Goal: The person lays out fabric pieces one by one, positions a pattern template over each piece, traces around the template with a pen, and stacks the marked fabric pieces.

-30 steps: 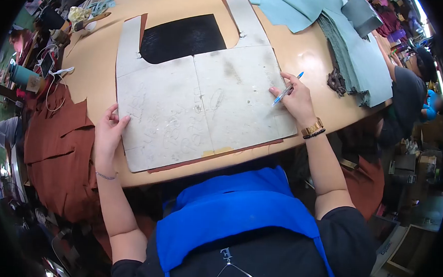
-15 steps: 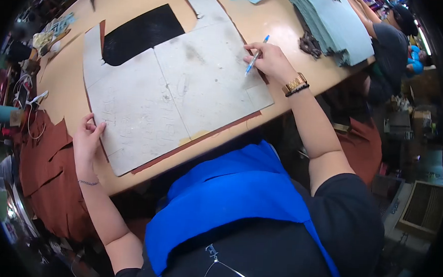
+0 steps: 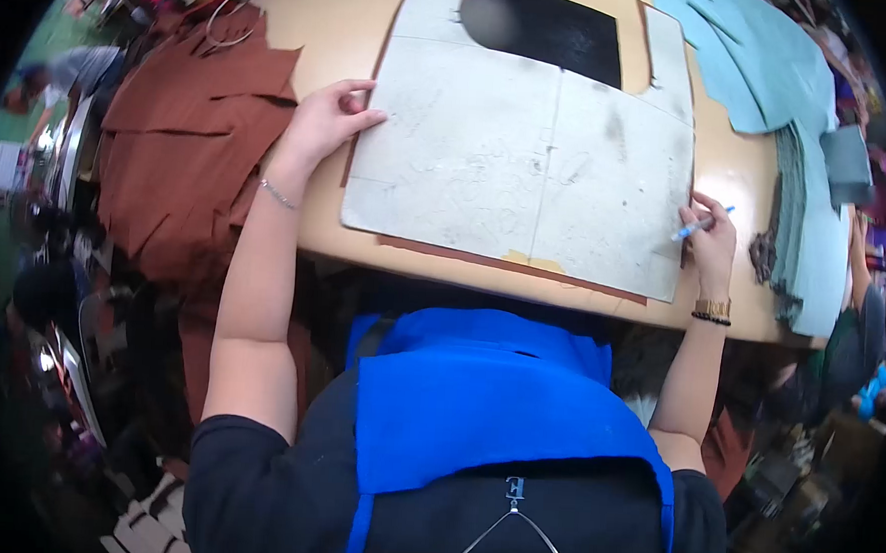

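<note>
A large light-grey template board (image 3: 450, 147), with a cut-out at its far side and scribbled marks on it, lies on brown sheet material (image 3: 414, 247) that shows along its near edge. My left hand (image 3: 326, 120) is at the board's left edge, thumb on top and fingers curled at the side. At the right edge, my right hand (image 3: 713, 241) holds a blue-and-white pen (image 3: 701, 226), its fingers close against the board. Black material (image 3: 551, 32) shows through the cut-out.
Brown sheets (image 3: 184, 143) hang over the table's left side. Light-blue sheets (image 3: 740, 67) and a stack of them (image 3: 816, 236) lie to the right, beside a dark crumpled bit (image 3: 762, 255). A white cable (image 3: 231, 20) is at the back left. Other people are at the edges.
My view has turned, so the board, table and both hands appear rotated and shifted right. Both hands stay at the board's side edges, and the pen remains in my right hand.
</note>
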